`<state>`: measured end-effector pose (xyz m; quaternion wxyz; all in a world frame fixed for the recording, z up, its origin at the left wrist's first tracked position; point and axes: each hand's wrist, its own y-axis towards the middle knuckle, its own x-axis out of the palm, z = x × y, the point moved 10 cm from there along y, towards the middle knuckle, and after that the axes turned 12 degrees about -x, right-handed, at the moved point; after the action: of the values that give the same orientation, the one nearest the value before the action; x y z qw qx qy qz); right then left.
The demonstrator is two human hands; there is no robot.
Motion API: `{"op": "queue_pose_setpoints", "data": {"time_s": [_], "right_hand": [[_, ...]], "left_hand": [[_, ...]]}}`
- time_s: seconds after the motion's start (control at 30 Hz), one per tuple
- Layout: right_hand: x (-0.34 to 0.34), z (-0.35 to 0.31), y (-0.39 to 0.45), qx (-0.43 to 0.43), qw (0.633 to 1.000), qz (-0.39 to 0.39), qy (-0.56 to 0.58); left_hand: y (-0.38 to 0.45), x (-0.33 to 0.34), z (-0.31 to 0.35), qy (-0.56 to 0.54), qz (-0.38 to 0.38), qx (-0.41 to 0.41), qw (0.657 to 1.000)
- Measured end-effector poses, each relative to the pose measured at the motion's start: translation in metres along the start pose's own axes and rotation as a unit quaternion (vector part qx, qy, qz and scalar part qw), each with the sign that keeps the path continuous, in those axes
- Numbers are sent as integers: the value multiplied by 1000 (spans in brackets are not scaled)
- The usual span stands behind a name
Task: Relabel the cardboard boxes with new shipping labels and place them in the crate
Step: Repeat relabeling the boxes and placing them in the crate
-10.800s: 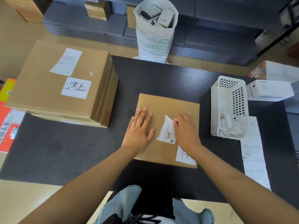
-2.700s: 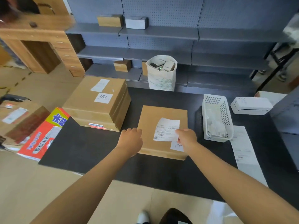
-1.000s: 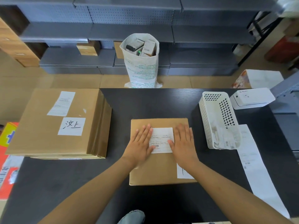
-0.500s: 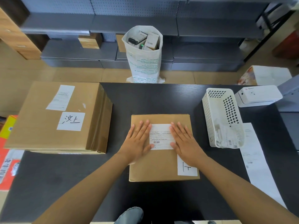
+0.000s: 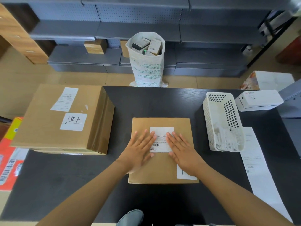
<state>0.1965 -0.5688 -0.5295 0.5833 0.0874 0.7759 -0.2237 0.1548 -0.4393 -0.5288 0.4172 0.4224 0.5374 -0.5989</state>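
Note:
A small cardboard box [image 5: 160,171] lies flat on the black table [image 5: 68,180] in front of me. A white shipping label [image 5: 161,136] with barcodes sits on its top face. My left hand [image 5: 140,150] lies flat on the label's left edge, fingers spread. My right hand [image 5: 182,150] lies flat on its right edge, fingers spread, partly covering a second white sticker [image 5: 185,175] near the box's front right corner. A larger cardboard box [image 5: 53,128] with two white labels rests at the table's left.
A white perforated plastic basket [image 5: 216,115] holding crumpled label scraps stands to the right, with a white label printer [image 5: 259,100] behind it and a long strip of label paper [image 5: 260,173] beside it. A white sack [image 5: 147,66] of small boxes stands beyond the table. Grey shelving fills the background.
Both hands have slid down and slightly inward across the label, uncovering its top part. The box has stayed in place.

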Motion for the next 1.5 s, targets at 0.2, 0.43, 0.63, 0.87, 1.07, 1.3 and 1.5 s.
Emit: {"op": "queue_pose_setpoints", "data": {"time_s": [0.2,0.43,0.63,0.87,1.07,1.3,1.5], "right_hand": [[8,1,-2,-1,1000,-14,-2],[-22,25,-16,138,972,134,134],[-20,79,-69,429,850,188,243],[43,67,-72,484,704,64,516],[47,64,-73,464,689,80,550],[35,60,-67,456,699,88,544],[8,53,-66,451,704,125,534]], "left_hand": [[-1,11,0,32,-20,-20,999],[-6,-8,-28,-144,16,-161,976],[-28,5,-86,-422,-8,-417,805],[-36,47,-67,-572,-175,-455,659],[-40,38,-65,-563,-173,-452,670],[-45,22,-68,-585,-170,-457,648],[-48,-3,-74,-588,-163,-441,658]]}}
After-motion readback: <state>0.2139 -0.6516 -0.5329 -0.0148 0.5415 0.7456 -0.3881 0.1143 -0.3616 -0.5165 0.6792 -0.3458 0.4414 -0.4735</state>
